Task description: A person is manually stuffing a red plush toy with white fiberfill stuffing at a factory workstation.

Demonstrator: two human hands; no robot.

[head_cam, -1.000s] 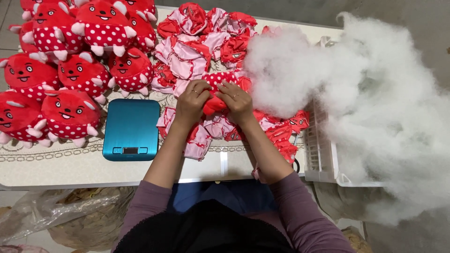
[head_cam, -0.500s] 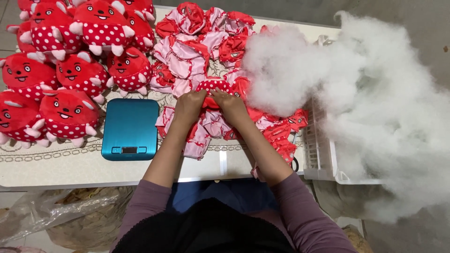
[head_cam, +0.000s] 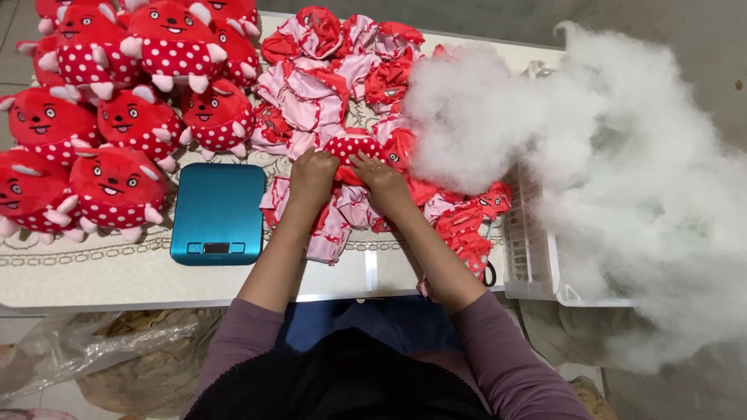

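Fingers (head_cam: 331, 161) perhaps hidden in plush skin (head_cam: 348, 145)

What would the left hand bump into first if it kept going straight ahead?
Probably the flat, unstuffed pink-and-red fabric toy skins heaped just beyond the left hand, past the red polka-dot piece it holds; depth is hard to judge.

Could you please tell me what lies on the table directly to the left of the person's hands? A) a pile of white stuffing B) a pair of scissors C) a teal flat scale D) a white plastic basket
C: the teal flat scale lies on the table just left of the left hand, while the white stuffing and white plastic basket are off to the right of the right hand.
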